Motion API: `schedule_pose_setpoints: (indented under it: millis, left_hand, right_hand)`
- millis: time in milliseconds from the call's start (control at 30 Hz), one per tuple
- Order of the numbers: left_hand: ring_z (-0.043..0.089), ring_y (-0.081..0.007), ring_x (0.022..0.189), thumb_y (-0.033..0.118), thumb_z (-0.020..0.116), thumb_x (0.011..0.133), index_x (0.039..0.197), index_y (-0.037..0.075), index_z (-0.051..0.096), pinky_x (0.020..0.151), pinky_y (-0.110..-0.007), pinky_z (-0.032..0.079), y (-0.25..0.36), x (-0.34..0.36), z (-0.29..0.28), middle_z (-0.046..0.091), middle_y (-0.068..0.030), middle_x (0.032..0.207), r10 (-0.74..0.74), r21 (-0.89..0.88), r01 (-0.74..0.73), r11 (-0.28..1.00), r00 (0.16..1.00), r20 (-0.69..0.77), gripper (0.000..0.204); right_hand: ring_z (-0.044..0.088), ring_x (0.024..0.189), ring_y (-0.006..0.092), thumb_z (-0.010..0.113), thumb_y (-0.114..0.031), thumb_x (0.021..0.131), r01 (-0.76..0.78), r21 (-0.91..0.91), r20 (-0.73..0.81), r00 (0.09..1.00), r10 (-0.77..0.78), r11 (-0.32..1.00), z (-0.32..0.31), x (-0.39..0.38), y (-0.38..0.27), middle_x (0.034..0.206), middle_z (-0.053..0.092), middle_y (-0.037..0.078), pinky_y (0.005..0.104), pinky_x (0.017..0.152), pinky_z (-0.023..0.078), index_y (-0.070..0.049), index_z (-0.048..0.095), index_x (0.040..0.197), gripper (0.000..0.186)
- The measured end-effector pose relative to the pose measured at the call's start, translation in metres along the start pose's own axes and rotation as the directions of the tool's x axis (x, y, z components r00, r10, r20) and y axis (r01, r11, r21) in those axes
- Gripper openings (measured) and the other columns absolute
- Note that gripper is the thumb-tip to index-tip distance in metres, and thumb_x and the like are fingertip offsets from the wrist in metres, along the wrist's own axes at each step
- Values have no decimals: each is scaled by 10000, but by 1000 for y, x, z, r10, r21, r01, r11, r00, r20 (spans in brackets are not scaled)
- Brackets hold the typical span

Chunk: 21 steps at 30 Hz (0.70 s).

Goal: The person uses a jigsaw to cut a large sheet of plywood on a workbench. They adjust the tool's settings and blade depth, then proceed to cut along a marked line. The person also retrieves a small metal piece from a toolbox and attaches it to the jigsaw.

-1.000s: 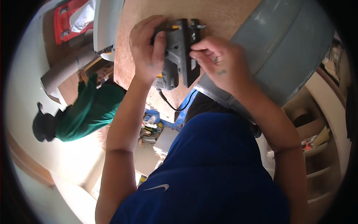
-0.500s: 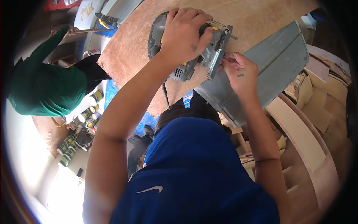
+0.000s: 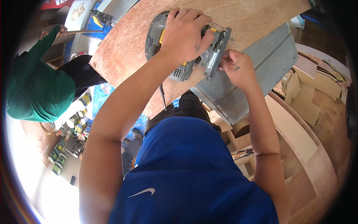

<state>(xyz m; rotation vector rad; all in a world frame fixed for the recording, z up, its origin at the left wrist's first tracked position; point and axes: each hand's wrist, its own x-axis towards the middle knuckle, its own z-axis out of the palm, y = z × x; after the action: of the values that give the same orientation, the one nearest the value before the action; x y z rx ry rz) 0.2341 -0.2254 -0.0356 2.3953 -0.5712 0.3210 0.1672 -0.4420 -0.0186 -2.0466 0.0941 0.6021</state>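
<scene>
A grey and yellow jigsaw [image 3: 153,39] lies tipped over on a sheet of reddish plywood [image 3: 126,48]. My left hand [image 3: 186,37] is wrapped over its body, with the thumb near the metal base plate [image 3: 218,52]. Close beside that plate is my right hand [image 3: 237,69], its fingers curled and pinched together. What they hold, if anything, is hidden. The jigsaw's dark cord [image 3: 162,97] hangs past the plywood's near edge. Under my right hand, a long grey panel [image 3: 261,67] slants out from the plywood.
At left, a person in a green top [image 3: 41,89] holds a thin wooden strip [image 3: 84,31]. Several cans [image 3: 80,115] stand on the floor nearby. On the right are a curved wooden piece [image 3: 298,138] and cardboard scraps [image 3: 304,102]. Blue sheeting [image 3: 100,95] covers floor at left.
The whole view has shifted slightly, so surroundings appear farther left. My left hand keeps its hold on the jigsaw; my right hand stays by the base plate with its fingers still curled.
</scene>
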Motion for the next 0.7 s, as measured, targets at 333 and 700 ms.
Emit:
schedule_pose_setpoints:
  millis: [333, 700]
  left_hand:
    - [640, -293, 1131, 264, 689, 847, 1097, 109, 775, 1133, -524, 388, 0, 1, 2, 719, -81, 1110, -2, 11, 2, 1000, 1000, 23, 307]
    - [634, -295, 1120, 180, 689, 856, 1160, 102, 736, 1079, -496, 403, 3, 4, -2, 705, -78, 1129, 23, 17, -24, 1000, 999, 41, 318]
  right_hand:
    - [754, 746, 305, 722, -59, 898, 117, -119, 39, 993, -113, 986, -9, 7, 1, 877, 778, 192, 375, 694, 571, 45, 688, 907, 109]
    - [706, 709, 390, 745, -124, 834, 115, -362, 121, 990, -76, 925, -21, 19, -21, 782, 722, 229, 437, 664, 554, 64, 697, 826, 194]
